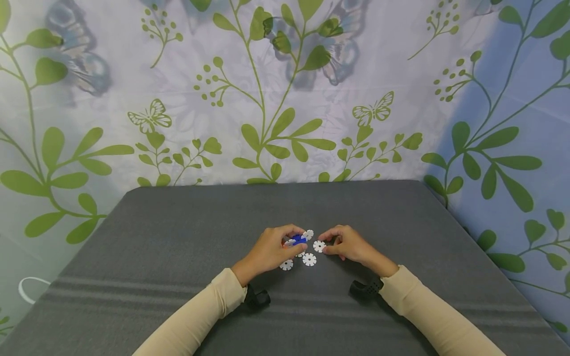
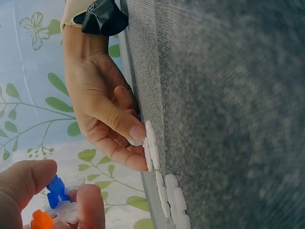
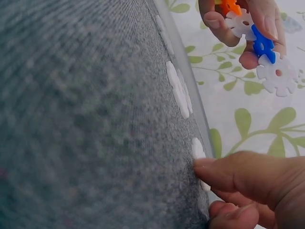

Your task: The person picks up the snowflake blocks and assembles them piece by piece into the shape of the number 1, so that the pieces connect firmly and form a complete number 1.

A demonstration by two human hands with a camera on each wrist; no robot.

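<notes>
My left hand (image 1: 270, 248) holds a chain of slotted discs above the table, gripping it between thumb and fingers. In the right wrist view the chain runs from an orange disc (image 3: 231, 6) through a white disc (image 3: 237, 25) and a blue disc (image 3: 263, 46) to a white snowflake disc (image 3: 271, 78) at its end. To the right, my right hand (image 1: 352, 244) pinches the edge of a loose white snowflake disc (image 1: 318, 246) low at the grey tabletop, thumb and forefinger on its rim. The other right fingers are curled beneath.
More white discs lie between the hands and nearer me, one white disc (image 1: 309, 259) in the middle and another white disc (image 1: 286, 265) under the left hand. The grey table (image 1: 200, 212) ends at a leaf-patterned curtain (image 1: 178, 99). Black wrist mounts (image 1: 258, 298) hang below both cuffs.
</notes>
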